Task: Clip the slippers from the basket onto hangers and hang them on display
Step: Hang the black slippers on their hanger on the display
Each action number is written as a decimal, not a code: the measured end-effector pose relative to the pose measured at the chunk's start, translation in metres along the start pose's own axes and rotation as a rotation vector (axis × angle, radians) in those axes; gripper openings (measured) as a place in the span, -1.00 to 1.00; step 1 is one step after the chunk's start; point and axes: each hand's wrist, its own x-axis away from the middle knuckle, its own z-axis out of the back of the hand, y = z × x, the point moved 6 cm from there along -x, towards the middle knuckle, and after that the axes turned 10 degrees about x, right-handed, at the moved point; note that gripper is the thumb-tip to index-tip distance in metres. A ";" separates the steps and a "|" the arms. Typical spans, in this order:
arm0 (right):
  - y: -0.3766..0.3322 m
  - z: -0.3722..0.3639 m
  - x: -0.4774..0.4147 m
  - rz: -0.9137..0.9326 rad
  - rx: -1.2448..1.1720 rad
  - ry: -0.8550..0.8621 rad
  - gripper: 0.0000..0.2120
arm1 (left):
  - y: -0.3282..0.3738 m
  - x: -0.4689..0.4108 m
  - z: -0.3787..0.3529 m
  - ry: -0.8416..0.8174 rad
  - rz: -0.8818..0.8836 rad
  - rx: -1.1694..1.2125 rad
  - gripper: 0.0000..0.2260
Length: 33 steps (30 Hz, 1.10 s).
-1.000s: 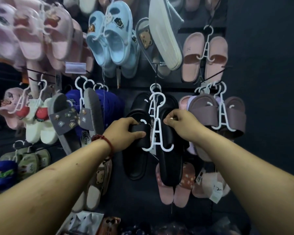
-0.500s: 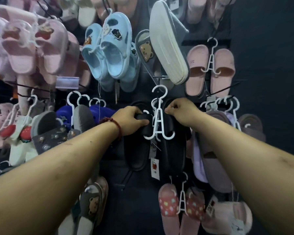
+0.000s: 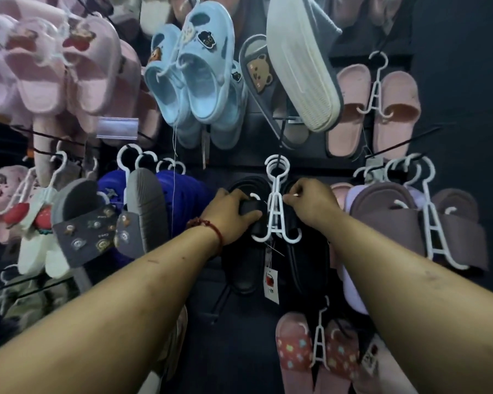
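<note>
A pair of black slippers [image 3: 244, 268] hangs on a white plastic hanger [image 3: 276, 211] at the middle of the display wall. The hanger's hook sits on a black peg with other white hooks behind it. My left hand [image 3: 231, 214] grips the strap of the left black slipper. My right hand [image 3: 310, 204] pinches the top of the right black slipper beside the hanger's stem. A white price tag [image 3: 271, 282] dangles below the hanger. The basket is out of view.
Slippers on white hangers crowd the wall: pale blue clogs [image 3: 194, 81] and a grey bear slipper [image 3: 261, 78] above, pink pairs [image 3: 376, 109] upper right, mauve slides [image 3: 410, 220] right, grey charm slides [image 3: 97, 223] left, red patterned slippers [image 3: 316, 351] below.
Both hands lifted the black pair on its hanger upward, and the hanger's hook now sits on the peg. The view tilted, so the wall looks closer.
</note>
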 end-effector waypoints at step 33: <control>-0.177 -0.190 0.496 0.287 -0.348 -0.793 -0.37 | -0.220 0.545 0.123 -0.195 0.552 -0.507 -0.47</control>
